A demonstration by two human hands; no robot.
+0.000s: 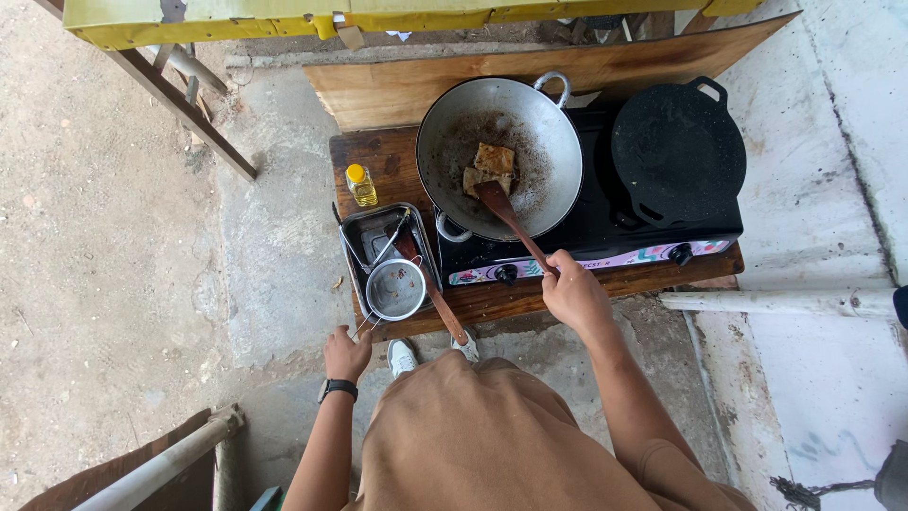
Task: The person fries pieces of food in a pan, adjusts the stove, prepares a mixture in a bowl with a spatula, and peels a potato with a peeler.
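While frying, right hand (574, 295) gripping wooden spatula (511, 220), left hand (346, 354) empty

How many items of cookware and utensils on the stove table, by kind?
Pans: 2, a wok and a flat griddle
Wooden spatulas: 2, one in the right hand, one on the tray
Strainers: 1
Oil bottles: 1
Total: 6

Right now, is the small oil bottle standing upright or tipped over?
Upright. The small oil bottle stands on the wooden table left of the wok, its yellow cap facing up toward the camera.
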